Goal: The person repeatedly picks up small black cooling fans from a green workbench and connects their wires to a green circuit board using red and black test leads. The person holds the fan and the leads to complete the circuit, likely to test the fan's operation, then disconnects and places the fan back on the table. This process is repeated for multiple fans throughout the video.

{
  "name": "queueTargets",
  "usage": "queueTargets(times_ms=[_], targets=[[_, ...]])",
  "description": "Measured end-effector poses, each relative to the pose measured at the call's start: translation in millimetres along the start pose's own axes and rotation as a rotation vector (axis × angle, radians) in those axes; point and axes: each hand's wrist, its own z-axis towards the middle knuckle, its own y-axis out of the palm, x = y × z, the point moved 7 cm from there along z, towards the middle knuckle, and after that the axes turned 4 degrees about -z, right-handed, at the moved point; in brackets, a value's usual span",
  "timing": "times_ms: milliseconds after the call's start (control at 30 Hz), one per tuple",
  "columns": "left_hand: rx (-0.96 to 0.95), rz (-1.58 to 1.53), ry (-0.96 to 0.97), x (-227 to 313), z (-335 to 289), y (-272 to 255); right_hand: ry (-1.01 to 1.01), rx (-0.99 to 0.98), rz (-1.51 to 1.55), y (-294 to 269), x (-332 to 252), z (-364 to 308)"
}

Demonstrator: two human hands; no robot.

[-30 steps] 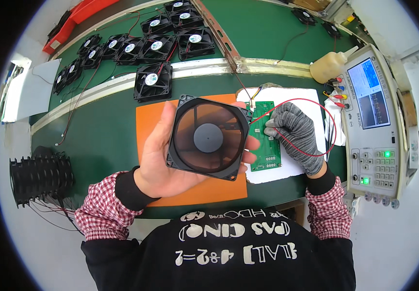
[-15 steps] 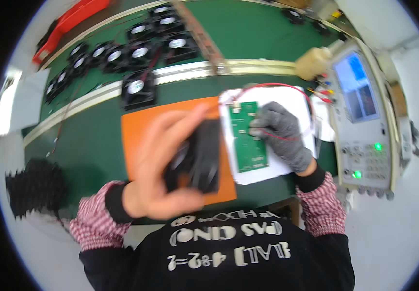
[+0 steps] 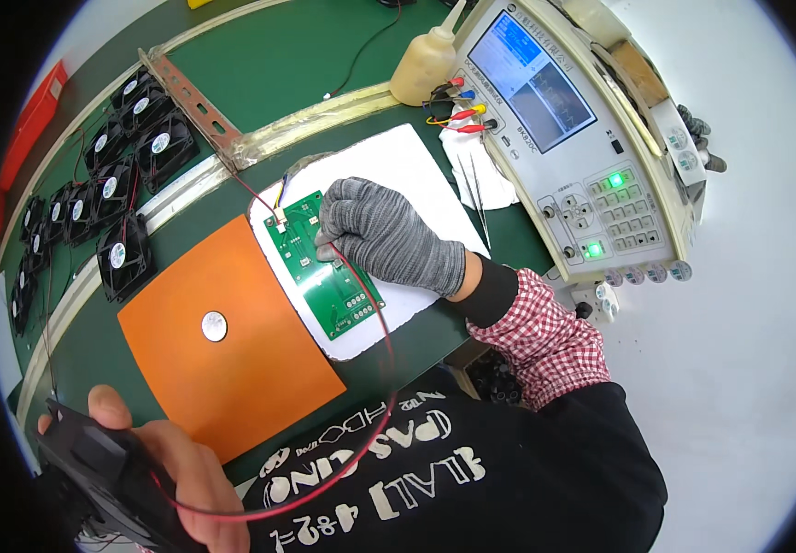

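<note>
Fingers (image 3: 197, 475) of the bare left hand (image 3: 181, 456): closed about one black fan (image 3: 99, 465), which is held tilted at the lower left, beyond the near corner of the orange mat (image 3: 260, 369). The fan's frame is touched directly by the fingers, two fingertips being shown at its upper edge.

Right hand (image 3: 389, 235), in a grey knit glove: fingertips pinched together over the green circuit board (image 3: 338, 295), with a red-and-black cable (image 3: 387, 346) held between them. By this cable, bowed in a slack loop, fan and right hand are linked; its gripped end is hidden.

Also listed: white pad (image 3: 407, 152), beneath the board; white disc (image 3: 215, 325), on the mat; bench tester (image 3: 587, 207), lit, at the right.
</note>
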Motion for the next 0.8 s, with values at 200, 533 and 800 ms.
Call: queueTargets(times_ms=[200, 533, 800], targets=[[0.109, -0.116, 0.029, 0.2, -8.9, -4.2, 0.0, -0.001, 0.016, 2.6, -1.7, 1.7], [0.043, -0.094, -0.011, -0.2, 8.7, -7.8, 0.052, -0.04, 0.037, 3.6, 7.6, 0.0], [0.27, 1.567, 0.424, 19.6, 11.1, -20.6, 0.043, 0.014, 0.199, 15.4, 13.0, -0.8]])
